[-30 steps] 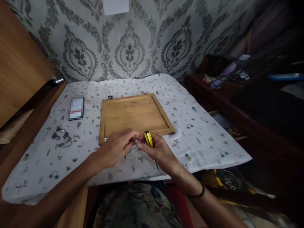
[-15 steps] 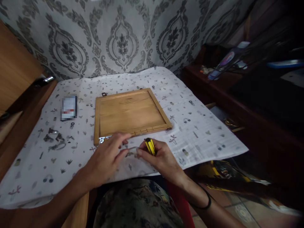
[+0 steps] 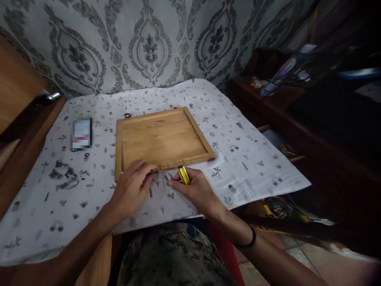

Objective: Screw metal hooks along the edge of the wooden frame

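Note:
A wooden framed panel lies flat on the cloth, with small dark holes along its front edge. My left hand rests at that edge, over the left part, its fingers curled and thumb below. What they pinch is hidden, and the metal hinge plate there is almost covered. My right hand is closed on a yellow-and-black handled tool, whose handle sticks up from the fist. A thin greyish metal piece shows blurred between the two hands, close to the panel's front edge.
A patterned white cloth covers the table. To the left lie a phone and several metal fittings. On the dark furniture at right stands a bottle. Below the table's right edge is a yellow-and-black bag or box.
Both hands have moved slightly up toward the panel's front edge. My left hand now covers the hinge plate that showed before. The view has shifted a little.

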Demonstrator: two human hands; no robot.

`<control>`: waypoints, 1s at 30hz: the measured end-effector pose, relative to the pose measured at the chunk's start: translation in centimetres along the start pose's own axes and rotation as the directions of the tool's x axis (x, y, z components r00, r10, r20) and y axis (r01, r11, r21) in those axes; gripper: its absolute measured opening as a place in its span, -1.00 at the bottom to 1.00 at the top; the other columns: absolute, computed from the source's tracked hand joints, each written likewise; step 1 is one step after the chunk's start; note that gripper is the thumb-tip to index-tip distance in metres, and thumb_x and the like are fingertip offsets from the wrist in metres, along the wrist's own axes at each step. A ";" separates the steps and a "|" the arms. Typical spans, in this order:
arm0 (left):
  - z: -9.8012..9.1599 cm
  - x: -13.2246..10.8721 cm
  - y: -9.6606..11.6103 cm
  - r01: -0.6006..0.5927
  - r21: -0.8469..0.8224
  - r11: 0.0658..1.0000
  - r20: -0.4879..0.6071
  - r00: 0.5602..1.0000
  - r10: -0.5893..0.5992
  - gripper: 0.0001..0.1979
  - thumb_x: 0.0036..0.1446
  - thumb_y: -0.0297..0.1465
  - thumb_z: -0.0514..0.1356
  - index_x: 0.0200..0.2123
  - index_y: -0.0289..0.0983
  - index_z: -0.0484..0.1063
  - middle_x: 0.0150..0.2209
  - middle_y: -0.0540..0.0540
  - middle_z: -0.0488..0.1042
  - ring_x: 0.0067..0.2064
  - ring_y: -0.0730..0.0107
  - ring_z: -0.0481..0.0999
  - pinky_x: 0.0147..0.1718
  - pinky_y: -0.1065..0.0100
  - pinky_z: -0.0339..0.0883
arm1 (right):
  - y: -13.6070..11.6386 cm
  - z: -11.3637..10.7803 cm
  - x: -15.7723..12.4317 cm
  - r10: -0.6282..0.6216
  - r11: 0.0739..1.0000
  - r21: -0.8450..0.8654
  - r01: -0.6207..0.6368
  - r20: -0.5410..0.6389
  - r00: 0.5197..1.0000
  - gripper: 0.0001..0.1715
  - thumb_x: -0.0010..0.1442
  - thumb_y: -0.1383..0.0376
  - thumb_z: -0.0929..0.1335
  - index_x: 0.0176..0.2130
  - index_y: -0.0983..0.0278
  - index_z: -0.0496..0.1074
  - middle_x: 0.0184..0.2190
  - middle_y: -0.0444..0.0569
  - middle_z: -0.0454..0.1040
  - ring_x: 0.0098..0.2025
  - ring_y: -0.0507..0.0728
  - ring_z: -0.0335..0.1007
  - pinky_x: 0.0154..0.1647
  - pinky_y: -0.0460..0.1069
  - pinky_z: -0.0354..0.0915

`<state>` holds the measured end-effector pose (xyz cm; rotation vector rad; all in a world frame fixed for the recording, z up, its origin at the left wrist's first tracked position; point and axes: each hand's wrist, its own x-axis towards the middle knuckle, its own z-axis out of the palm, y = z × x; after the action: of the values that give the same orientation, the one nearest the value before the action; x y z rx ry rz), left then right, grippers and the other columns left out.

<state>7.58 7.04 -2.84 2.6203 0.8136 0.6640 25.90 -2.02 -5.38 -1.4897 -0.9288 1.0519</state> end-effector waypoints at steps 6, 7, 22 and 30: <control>0.4 0.9 -1.0 -0.033 0.078 0.996 0.102 0.994 0.025 -0.78 0.38 -0.47 0.06 -0.20 -0.26 0.53 -0.24 -0.12 0.56 -0.14 0.16 0.51 -0.14 0.14 0.42 | 0.6 0.8 2.0 0.021 1.000 -0.017 -0.020 0.001 1.000 -0.79 -0.10 0.17 0.45 -0.50 0.23 0.41 -0.55 -0.20 0.37 -0.47 0.02 0.23 -0.40 -0.05 0.20; 0.5 0.9 -1.1 -0.043 0.082 0.996 0.109 0.993 0.034 -0.77 0.39 -0.47 0.06 -0.19 -0.27 0.54 -0.23 -0.13 0.56 -0.14 0.15 0.51 -0.13 0.13 0.43 | 0.7 1.0 2.2 0.024 1.000 -0.021 -0.023 0.009 1.000 -0.79 -0.10 0.18 0.45 -0.50 0.24 0.41 -0.55 -0.20 0.38 -0.47 0.02 0.23 -0.40 -0.06 0.20; 1.2 -0.5 -1.5 -0.112 0.202 0.973 0.127 0.988 0.087 -0.67 0.48 -0.35 -0.02 0.06 -0.27 0.51 -0.09 -0.18 0.52 -0.05 0.10 0.46 -0.03 0.03 0.40 | -0.1 1.4 2.0 -0.048 0.949 -0.300 0.097 0.164 0.985 -0.94 -0.03 0.41 0.36 -0.47 0.25 0.39 -0.54 -0.20 0.35 -0.45 0.02 0.18 -0.40 -0.08 0.09; 1.6 -0.4 -1.4 -0.159 0.314 0.936 0.118 0.985 0.128 -0.69 0.47 -0.34 0.01 0.02 -0.32 0.50 -0.13 -0.20 0.52 -0.07 0.08 0.45 -0.08 0.05 0.38 | -0.1 1.4 2.0 -0.049 0.933 -0.345 0.105 0.167 0.985 -0.91 0.01 0.39 0.38 -0.37 0.26 0.46 -0.44 -0.13 0.49 -0.38 0.09 0.30 -0.31 -0.04 0.17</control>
<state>7.41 7.66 -4.90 3.0051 0.7629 0.4691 25.22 0.32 -5.64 -1.6623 -1.3326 0.9892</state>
